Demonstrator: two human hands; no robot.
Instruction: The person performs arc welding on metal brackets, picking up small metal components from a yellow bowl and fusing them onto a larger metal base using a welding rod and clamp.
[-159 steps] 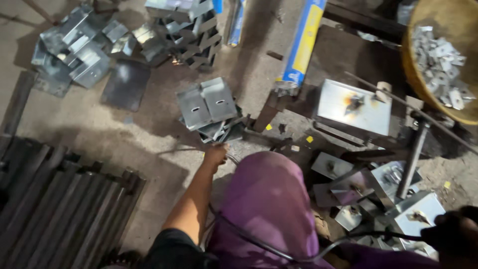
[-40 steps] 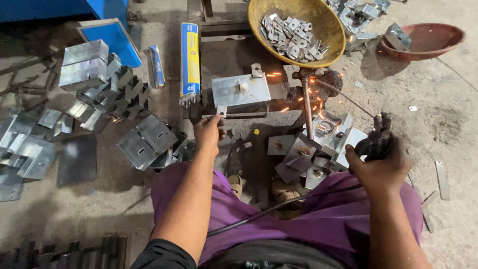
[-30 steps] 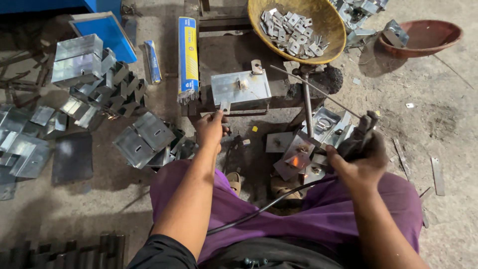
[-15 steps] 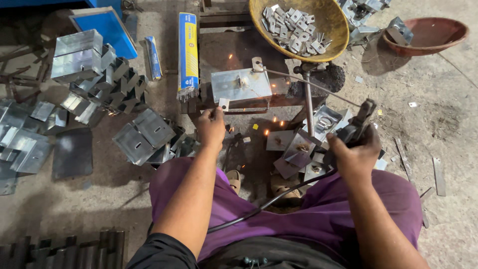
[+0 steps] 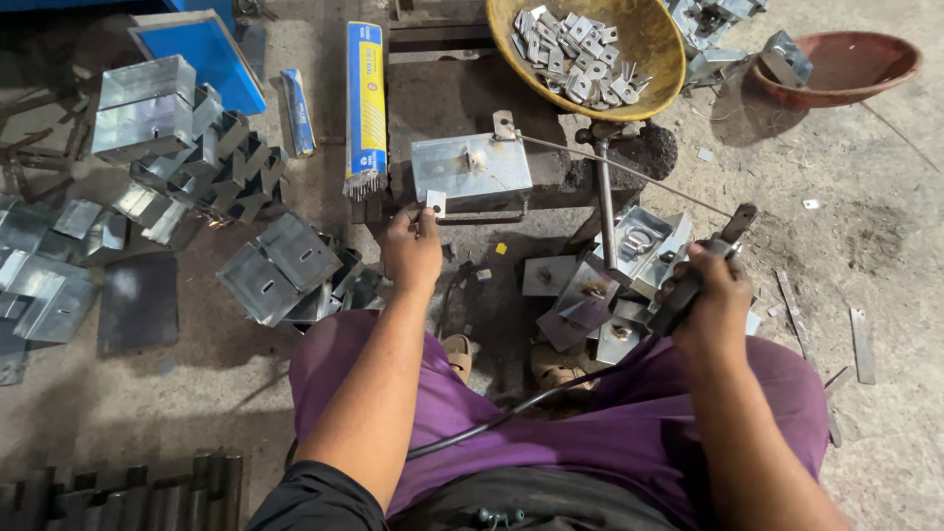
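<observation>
My left hand [image 5: 413, 248] pinches a small square metal tab [image 5: 435, 203] against the front edge of a grey metal box [image 5: 470, 171] that rests on a dark work stand. My right hand [image 5: 710, 303] grips a black welding electrode holder [image 5: 700, 275], and its thin rod [image 5: 629, 173] runs up and left toward the top of the box. A black cable [image 5: 511, 418] trails from the holder across my purple-clad lap. No sparks show.
A yellow bowl [image 5: 661, 69] of small metal tabs sits behind the box, a reddish bowl [image 5: 836, 65] at far right. A blue-yellow electrode pack [image 5: 366, 98] lies left of the stand. Metal boxes [image 5: 285, 267] pile on the left, finished pieces [image 5: 610, 285] by my right knee, dark bars [image 5: 128, 487] at bottom left.
Sparks and glow near the box have stopped. My right hand with the holder has drawn back toward my right knee, while my left hand stays at the box's front edge with the tab.
</observation>
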